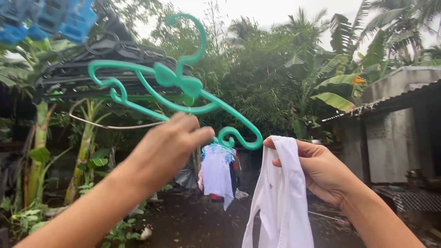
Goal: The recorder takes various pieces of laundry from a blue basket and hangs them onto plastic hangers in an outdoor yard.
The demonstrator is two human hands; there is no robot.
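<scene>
One green hanger and one white top, held up outdoors.

The left hand [167, 147] is closed around the lower bar of a green plastic hanger [183, 92], lifted high at centre. The right hand [321, 170], just right of the hanger's end, pinches the shoulder strap of a white sleeveless top [280, 202] between thumb and curled fingers; the top hangs down near the bottom edge. At upper left sits one stack of dark hangers [96, 73], with blue clothes pegs [46, 18] above, too bunched to count. Far behind, hung clothes [218, 172] dangle in a cluster.
</scene>
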